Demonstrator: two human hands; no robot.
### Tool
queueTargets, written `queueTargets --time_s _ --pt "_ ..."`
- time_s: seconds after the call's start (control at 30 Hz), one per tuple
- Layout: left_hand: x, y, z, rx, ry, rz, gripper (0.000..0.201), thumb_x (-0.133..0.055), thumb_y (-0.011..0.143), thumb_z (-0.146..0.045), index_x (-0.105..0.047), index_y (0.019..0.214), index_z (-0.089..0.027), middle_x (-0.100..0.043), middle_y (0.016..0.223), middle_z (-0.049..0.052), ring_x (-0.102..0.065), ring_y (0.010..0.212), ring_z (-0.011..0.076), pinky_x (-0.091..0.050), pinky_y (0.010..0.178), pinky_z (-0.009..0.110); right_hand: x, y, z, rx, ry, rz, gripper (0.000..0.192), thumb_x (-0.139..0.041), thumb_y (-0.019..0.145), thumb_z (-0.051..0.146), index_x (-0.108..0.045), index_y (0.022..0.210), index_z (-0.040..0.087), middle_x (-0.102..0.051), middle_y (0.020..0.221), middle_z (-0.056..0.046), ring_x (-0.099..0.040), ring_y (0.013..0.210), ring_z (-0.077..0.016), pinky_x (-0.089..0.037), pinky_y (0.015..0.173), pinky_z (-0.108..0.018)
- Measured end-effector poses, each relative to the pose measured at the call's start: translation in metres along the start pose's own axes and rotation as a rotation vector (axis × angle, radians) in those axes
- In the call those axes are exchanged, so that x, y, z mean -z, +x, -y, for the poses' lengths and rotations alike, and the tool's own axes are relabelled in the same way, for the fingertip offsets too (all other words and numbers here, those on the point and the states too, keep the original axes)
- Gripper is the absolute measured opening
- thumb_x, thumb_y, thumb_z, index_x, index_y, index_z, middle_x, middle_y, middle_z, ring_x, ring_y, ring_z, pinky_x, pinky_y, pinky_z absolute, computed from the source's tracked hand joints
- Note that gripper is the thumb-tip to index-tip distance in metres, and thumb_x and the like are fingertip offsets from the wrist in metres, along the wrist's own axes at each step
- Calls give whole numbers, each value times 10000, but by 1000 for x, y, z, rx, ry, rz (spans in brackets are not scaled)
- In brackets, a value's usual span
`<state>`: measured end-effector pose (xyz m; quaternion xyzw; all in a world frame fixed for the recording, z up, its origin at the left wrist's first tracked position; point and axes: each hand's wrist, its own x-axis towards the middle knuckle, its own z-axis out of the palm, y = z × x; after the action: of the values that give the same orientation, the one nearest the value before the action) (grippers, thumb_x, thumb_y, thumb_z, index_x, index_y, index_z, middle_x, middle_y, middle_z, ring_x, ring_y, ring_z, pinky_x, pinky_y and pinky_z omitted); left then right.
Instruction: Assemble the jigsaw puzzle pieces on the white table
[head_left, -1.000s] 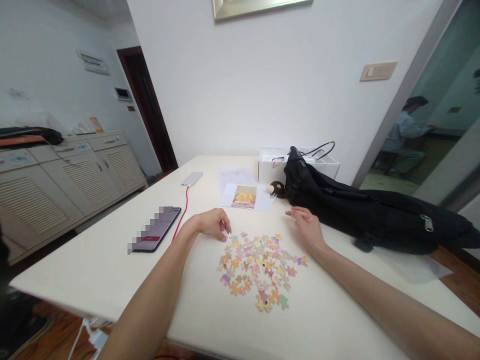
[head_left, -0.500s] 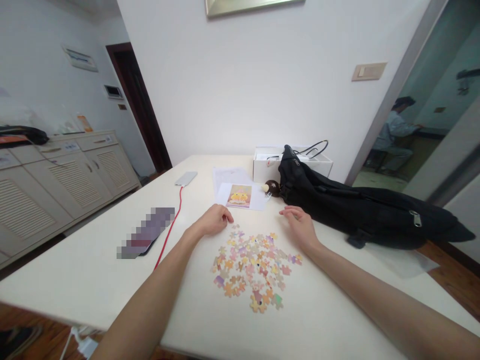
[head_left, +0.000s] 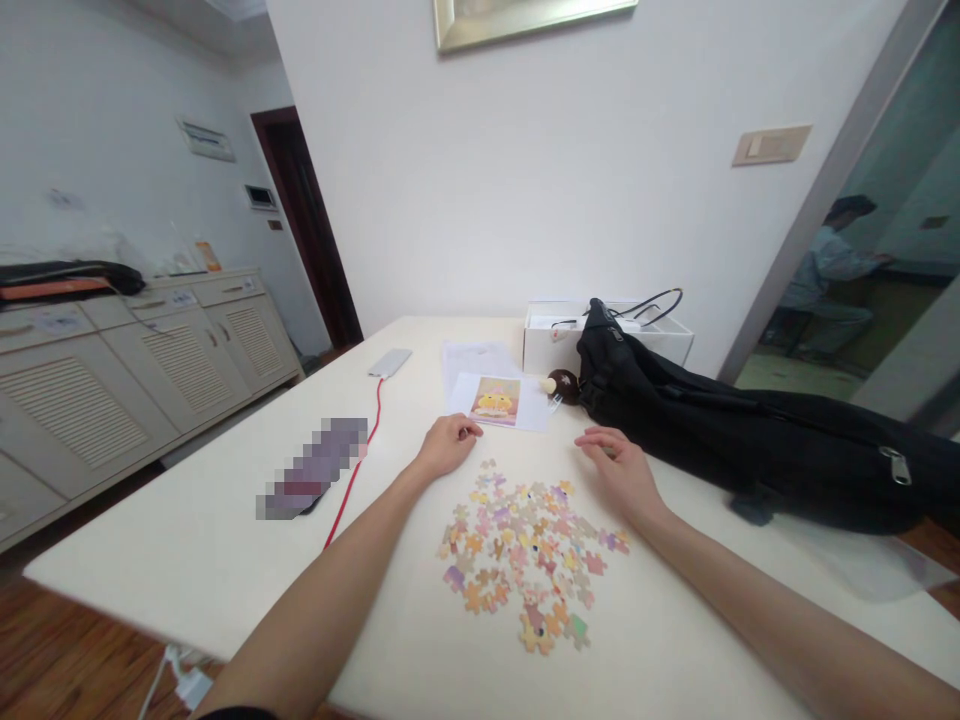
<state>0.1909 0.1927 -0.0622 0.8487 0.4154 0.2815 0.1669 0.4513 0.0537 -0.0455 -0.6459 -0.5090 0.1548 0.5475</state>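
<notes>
Scattered jigsaw puzzle pieces (head_left: pixel 536 545) in pink, orange, yellow, purple and green lie in a loose pile on the white table (head_left: pixel 420 640). At the pile's far left edge my left hand (head_left: pixel 448 445) rests with its fingers curled in and no piece showing in it. My right hand (head_left: pixel 619 470) rests on the other side, its fingers loosely stretched toward the left, holding nothing. Both hands are apart from the pieces. Beyond them, a printed picture (head_left: pixel 495 400) of a yellow cartoon figure lies on white paper (head_left: pixel 535 405).
A long black bag (head_left: pixel 712 430) lies along the right side, against a white box (head_left: pixel 546 348). A dark round object (head_left: pixel 565 386) is beside it. On the left are a blurred-out phone (head_left: pixel 315 470), a power bank (head_left: pixel 390 363) and a red cable (head_left: pixel 346 495). A person (head_left: pixel 832 270) sits in another room.
The view has turned a little left, so everything appears shifted right and slightly lower. My hands stay in about the same places beside the pieces, which have not visibly moved.
</notes>
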Motion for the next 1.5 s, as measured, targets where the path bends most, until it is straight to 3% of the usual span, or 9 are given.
queueTargets --time_s 0.4,1.5 --pt "1 0 -1 20 -10 -3 255 -532 779 -92 -741 896 -179 -685 921 21 -590 793 156 -471 789 266 1 0 2 15 -21 16 187 -588 693 329 -735 677 214 -654 1023 -83 -613 923 -242 -456 741 -334" --pt "8 -4 -10 8 -67 -11 290 -551 714 -57 -745 889 -185 -686 912 11 -589 763 152 -468 727 253 0 0 2 16 -44 42 217 -586 674 367 -736 689 211 -654 1027 -91 -610 908 -243 -442 736 -339"
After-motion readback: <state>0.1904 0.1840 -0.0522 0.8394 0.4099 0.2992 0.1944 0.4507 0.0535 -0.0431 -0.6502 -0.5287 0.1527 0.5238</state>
